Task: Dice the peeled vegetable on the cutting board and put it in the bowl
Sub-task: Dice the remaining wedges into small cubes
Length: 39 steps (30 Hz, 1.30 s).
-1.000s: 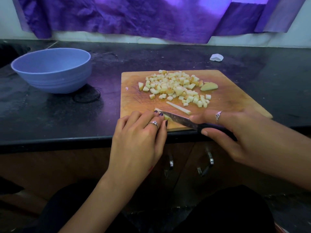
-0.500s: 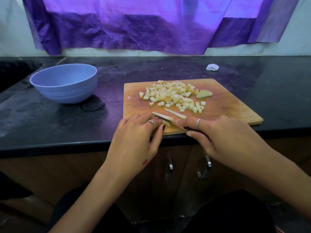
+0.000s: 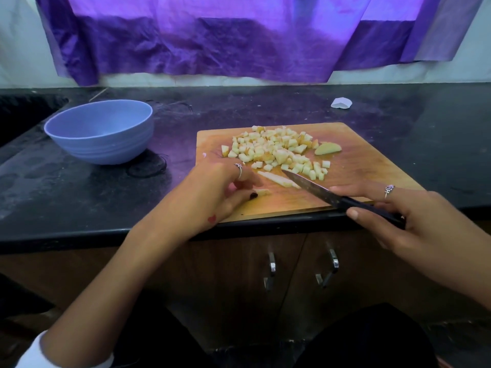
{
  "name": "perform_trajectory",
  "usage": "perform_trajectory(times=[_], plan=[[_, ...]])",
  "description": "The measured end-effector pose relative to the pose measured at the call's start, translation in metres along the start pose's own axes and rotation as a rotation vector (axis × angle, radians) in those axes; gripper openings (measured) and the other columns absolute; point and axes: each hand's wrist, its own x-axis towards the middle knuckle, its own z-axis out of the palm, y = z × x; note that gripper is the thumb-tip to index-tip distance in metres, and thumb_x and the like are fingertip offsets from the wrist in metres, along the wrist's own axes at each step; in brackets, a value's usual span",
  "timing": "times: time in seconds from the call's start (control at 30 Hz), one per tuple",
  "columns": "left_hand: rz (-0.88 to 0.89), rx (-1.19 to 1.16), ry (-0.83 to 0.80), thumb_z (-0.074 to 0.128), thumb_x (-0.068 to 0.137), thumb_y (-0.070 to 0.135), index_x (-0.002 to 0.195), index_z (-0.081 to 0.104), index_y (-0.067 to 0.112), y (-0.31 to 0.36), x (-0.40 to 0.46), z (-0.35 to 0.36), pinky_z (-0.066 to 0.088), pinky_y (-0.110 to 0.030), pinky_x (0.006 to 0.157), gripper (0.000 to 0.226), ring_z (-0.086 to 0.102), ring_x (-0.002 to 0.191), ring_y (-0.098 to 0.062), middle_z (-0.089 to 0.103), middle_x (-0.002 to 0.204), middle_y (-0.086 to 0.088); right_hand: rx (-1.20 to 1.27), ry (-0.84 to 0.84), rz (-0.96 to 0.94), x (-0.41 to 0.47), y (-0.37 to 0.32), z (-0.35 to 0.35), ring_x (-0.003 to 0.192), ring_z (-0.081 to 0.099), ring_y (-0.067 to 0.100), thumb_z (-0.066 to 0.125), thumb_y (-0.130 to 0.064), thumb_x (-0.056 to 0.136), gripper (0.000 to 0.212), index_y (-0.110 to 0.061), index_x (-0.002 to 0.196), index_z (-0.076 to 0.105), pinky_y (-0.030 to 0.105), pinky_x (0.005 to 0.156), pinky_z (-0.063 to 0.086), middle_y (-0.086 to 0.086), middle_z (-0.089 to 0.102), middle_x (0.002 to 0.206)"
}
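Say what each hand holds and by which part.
Right hand has its grip on the knife by the black handle. Left hand pinches a small vegetable piece at its near end.

The left hand (image 3: 212,191) covers the near left corner of the cutting board (image 3: 372,166), and its blurred fingertips hide most of a small vegetable piece (image 3: 263,192) there. The right hand (image 3: 414,224) wraps the knife (image 3: 318,191) handle, hiding its end. Right of the board, the picture's edge cuts off the right forearm. The white scrap (image 3: 341,103) behind the board is too small to identify.
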Motion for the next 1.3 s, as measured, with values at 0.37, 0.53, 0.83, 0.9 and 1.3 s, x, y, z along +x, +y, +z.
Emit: perform_trajectory(times=[0.37,0.53,0.83,0.9,1.3], plan=[[-0.165,-0.004,0.363,0.064,0.085,0.031,0.09,0.073,0.02,-0.001,-0.024,0.02,0.054,-0.032,0.072,0.014,0.059,0.082,-0.008,0.062,0.089,0.01,-0.025,-0.041,-0.091,0.024,-0.029,0.031,0.059,0.055,0.006,0.039,-0.048,0.087,0.04,-0.047,0.125,0.053,0.026,0.051,0.046,-0.009,0.063,0.066],[-0.095,0.053,0.407,0.054,0.091,0.033,0.098,0.074,0.021,-0.003,-0.037,0.032,0.05,-0.044,0.073,0.024,0.056,0.091,-0.014,0.066,0.097,0.011,-0.071,-0.075,-0.114,0.036,-0.027,0.032,0.058,0.053,0.008,0.04,-0.047,0.09,0.038,-0.053,0.126,0.05,0.024,0.045,0.04,-0.01,0.055,0.055],[-0.057,0.158,0.397,0.048,0.091,0.033,0.101,0.074,0.019,-0.001,-0.041,0.036,0.034,-0.029,0.074,0.031,0.051,0.098,-0.009,0.067,0.103,0.009,-0.14,-0.172,-0.119,0.052,-0.035,0.03,0.055,0.053,0.009,0.042,-0.044,0.093,0.032,-0.053,0.123,0.049,0.022,0.048,0.042,-0.009,0.056,0.064],[-0.066,0.181,0.387,0.048,0.091,0.033,0.103,0.073,0.019,0.002,-0.043,0.036,0.036,-0.03,0.075,0.032,0.051,0.099,-0.01,0.067,0.104,0.008,-0.181,-0.185,-0.121,0.053,-0.035,0.029,0.061,0.052,0.007,0.041,-0.043,0.095,0.036,-0.052,0.129,0.044,0.026,0.055,0.046,-0.011,0.056,0.07],[-0.122,0.192,0.373,0.053,0.091,0.034,0.12,0.065,0.017,0.008,-0.055,0.04,0.04,-0.032,0.085,0.035,0.053,0.107,-0.012,0.063,0.114,0.007,-0.131,-0.06,-0.171,0.034,-0.032,0.029,0.047,0.051,0.009,0.037,-0.045,0.09,0.039,-0.051,0.126,0.049,0.027,0.046,0.043,-0.007,0.059,0.058]])
